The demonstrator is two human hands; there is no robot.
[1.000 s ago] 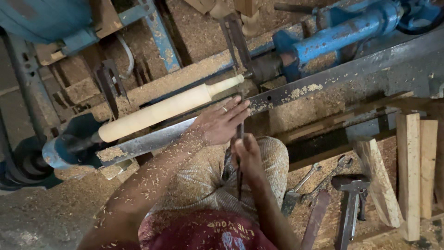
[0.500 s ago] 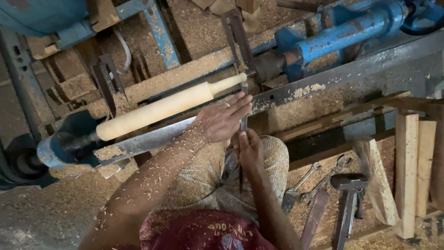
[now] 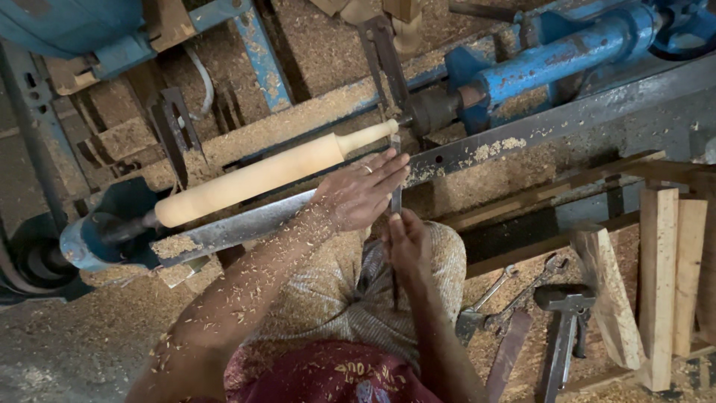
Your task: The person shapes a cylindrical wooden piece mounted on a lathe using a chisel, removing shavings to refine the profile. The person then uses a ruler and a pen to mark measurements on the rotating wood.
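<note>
— What's carrying it all?
— A blue lathe (image 3: 552,56) with a grey steel rail (image 3: 522,130) along its front, sawdust (image 3: 492,147) heaped on the rail.
— And on the floor (image 3: 67,351)?
— Shavings everywhere. At the right lie spanners (image 3: 496,287), a hammer (image 3: 565,317) and wood blocks (image 3: 660,276), close together.
</note>
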